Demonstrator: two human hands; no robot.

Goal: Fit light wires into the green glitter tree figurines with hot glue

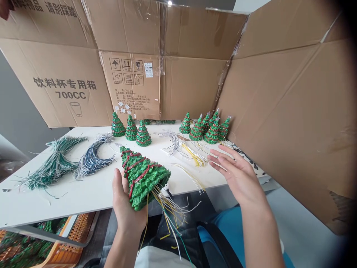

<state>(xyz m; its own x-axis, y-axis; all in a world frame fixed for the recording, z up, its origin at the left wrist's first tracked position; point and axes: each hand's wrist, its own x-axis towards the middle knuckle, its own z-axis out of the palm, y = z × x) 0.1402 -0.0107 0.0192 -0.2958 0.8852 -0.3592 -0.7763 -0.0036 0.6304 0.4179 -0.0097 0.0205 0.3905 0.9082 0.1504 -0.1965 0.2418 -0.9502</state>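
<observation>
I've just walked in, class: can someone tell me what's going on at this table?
A person holds a small green tree tipped on its side in the left hand, with thin wires spilling from its base. The right hand is open and holds nothing. On the white table lie bundles of wire, and more small trees stand toward the cardboard.

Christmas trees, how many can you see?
10: a tree in the left hand, three trees at left on the table, six trees at right; cardboard may hide more.
</observation>
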